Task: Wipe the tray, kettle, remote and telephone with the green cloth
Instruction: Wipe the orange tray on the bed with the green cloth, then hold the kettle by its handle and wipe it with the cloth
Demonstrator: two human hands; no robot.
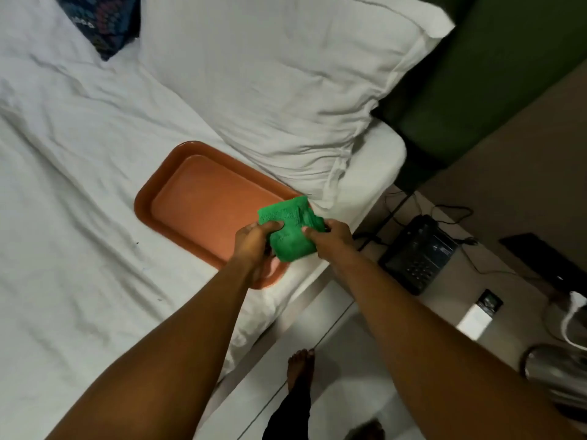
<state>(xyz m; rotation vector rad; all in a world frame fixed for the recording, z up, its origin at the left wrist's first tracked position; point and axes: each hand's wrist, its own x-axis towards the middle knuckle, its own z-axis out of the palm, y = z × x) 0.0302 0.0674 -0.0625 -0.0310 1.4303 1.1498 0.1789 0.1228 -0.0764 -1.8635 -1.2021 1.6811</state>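
An orange-brown tray lies flat on the white bed near its right edge. Above the tray's near right corner, both my hands hold a bunched green cloth: my left hand grips its left side and my right hand its right side. A black telephone sits on the low bedside table to the right. A dark flat object, maybe the remote, lies further right. The silver kettle with a white handle shows partly at the right edge.
A large white pillow lies just beyond the tray. A dark patterned cushion is at the top left. Cables trail behind the telephone. A green headboard rises at the top right. My bare foot stands on the pale floor.
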